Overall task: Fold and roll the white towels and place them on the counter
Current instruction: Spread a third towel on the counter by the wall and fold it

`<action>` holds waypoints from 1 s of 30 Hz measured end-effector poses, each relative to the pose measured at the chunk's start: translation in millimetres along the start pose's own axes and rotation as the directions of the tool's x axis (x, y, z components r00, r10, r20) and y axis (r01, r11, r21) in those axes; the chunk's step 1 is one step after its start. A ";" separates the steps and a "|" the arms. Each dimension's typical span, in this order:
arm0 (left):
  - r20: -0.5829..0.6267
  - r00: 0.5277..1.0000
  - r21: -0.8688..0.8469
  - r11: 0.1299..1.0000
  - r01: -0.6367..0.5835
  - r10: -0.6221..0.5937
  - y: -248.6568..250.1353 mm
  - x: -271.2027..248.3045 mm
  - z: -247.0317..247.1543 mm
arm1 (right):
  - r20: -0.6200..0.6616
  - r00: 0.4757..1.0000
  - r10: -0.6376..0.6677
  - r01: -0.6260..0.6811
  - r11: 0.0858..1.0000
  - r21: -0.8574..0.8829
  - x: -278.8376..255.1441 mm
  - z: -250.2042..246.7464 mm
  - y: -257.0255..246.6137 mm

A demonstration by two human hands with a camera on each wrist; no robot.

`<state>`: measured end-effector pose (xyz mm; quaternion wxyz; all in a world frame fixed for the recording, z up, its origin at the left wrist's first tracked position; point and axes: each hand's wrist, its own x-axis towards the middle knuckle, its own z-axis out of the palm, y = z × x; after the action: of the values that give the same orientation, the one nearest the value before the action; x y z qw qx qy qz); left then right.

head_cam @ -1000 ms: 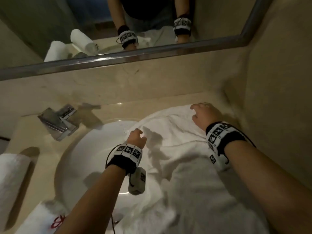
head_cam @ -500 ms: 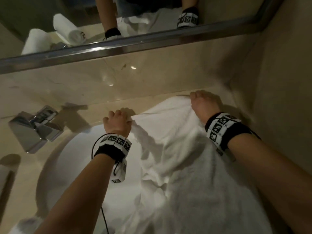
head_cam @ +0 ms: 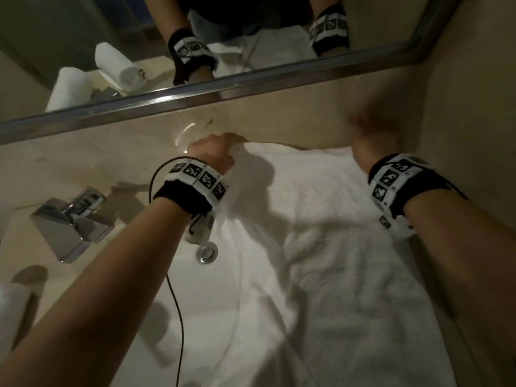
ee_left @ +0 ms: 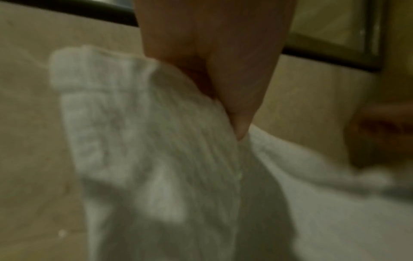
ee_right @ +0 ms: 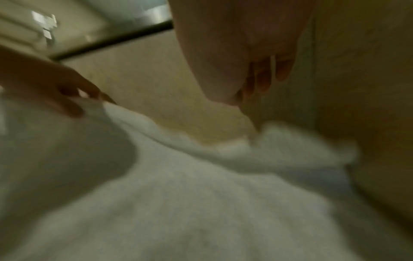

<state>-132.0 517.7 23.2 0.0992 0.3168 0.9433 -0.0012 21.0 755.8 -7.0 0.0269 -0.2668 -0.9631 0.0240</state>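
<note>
Beige stone counter (head_cam: 92, 163) runs under a framed mirror (head_cam: 223, 88), with a white basin (head_cam: 178, 289) sunk into it and a square chrome tap (head_cam: 69, 222) at the basin's left rim. Over the basin's right half and the counter's right end lies a white towel (head_cam: 335, 247), thick and nubbly, wrinkled down its middle, its far edge against the back wall.

The left hand (head_cam: 212, 153) pinches the towel's far left corner between thumb and finger. The right hand (head_cam: 368, 146) is at the far right corner, too blurred to tell whether it grips.

This looks like the spreading step, before any fold. Next, I judge, the far edge needs pulling taut and the wrinkles smoothing. Rolled towels (head_cam: 117, 65) show in the mirror, apparently done.
</note>
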 end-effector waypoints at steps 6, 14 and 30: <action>0.279 0.960 -0.659 0.726 0.196 -0.006 20.6 -14.6 -19.6 | 0.320 0.919 -0.229 -0.047 0.743 0.667 -59.6 -11.9 -92.4; 0.378 0.920 -0.849 0.437 0.298 0.106 42.4 -39.1 -49.7 | 0.284 0.956 -0.069 -0.206 0.531 0.822 -108.2 -6.5 -148.4; 0.373 0.755 0.615 0.465 -0.636 0.540 82.7 -39.6 -4.1 | 0.071 0.992 0.106 -0.102 0.325 0.940 -139.6 -51.9 -55.2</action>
<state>-52.4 560.4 39.7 0.0219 0.6336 0.6894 -0.3505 115.6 638.2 42.6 0.1763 -0.2633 -0.7528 0.5770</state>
